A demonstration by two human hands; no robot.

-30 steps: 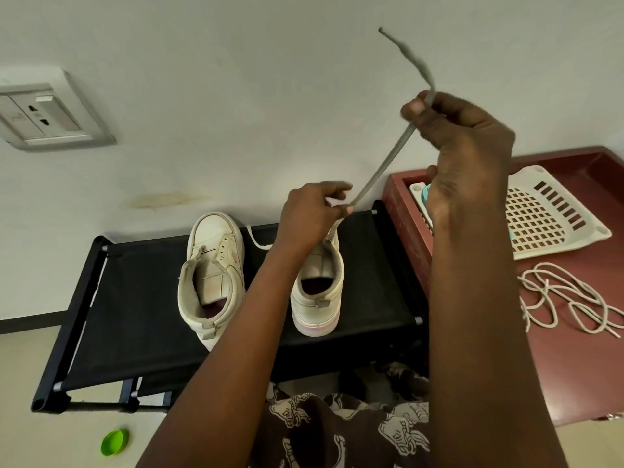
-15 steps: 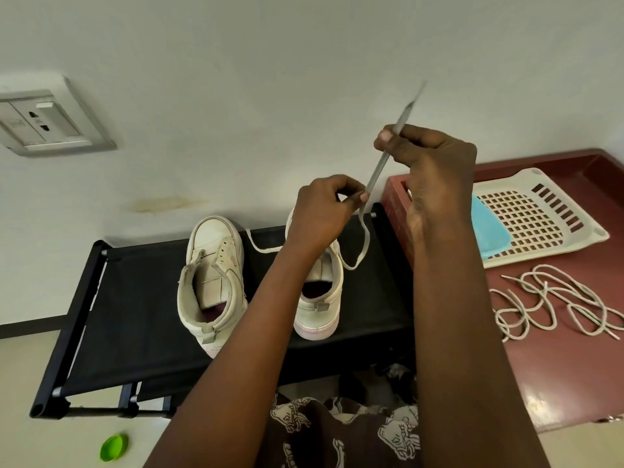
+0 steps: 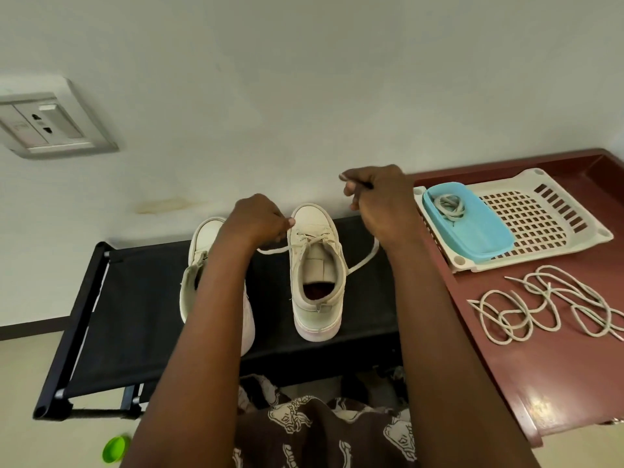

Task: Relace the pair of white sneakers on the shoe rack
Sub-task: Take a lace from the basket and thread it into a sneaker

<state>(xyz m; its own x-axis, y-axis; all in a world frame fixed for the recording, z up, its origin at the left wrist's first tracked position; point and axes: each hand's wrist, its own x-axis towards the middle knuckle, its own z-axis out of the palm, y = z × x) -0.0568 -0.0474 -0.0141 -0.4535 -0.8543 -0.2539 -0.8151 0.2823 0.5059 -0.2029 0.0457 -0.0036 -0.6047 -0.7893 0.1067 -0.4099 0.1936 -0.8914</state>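
From the head camera, the two white sneakers stood on the black shoe rack, toes to the wall. The left sneaker was partly hidden behind the left forearm, and the right sneaker sat in plain sight with a lace crossed through its lowest eyelets only. The left hand pinched one run of that lace just beside the toe. The right hand, raised above the rack's edge, had its fingers curled round the other run, with a dark tip poking out by the thumb. The step in hand looked like drawing both ends even and snug. The next move would call for feeding a tip through the next free eyelet, without twisting the flat lace. Spare laces lay on the red bench nearby.
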